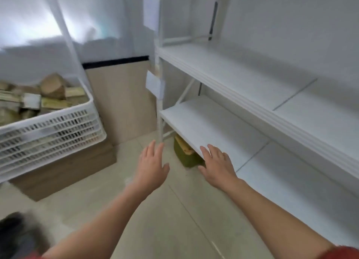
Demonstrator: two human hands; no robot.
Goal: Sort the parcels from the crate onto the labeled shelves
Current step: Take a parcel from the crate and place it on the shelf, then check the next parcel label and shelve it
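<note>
**Both hands empty before the white shelves**

At the near right corner a red sleeve (343, 253) is cut off by the frame. A dark blurred shape (13, 231) at the near left cannot be identified. The left hand (152, 167) reaches out over the pale tiled floor (174, 220), fingers straight and slightly spread, holding nothing. The right hand (218, 166) is likewise flat and empty, at the near corner of the lower white shelf board (204, 122); whether it touches the board cannot be told. Just beyond it an olive-green parcel (187, 158) lies on the floor under that board, mostly hidden by it.

To the left, the white slotted plastic crate (48, 134) sits on a brown cardboard box (64, 171), its left part cut off. Brown and tan parcels (52, 87) are piled inside it, blurred. Farther off, the upper white shelf board (242, 78) runs out of the right edge. Two white paper labels (155, 85) hang on the white shelf post (159, 120); their text is unreadable.
</note>
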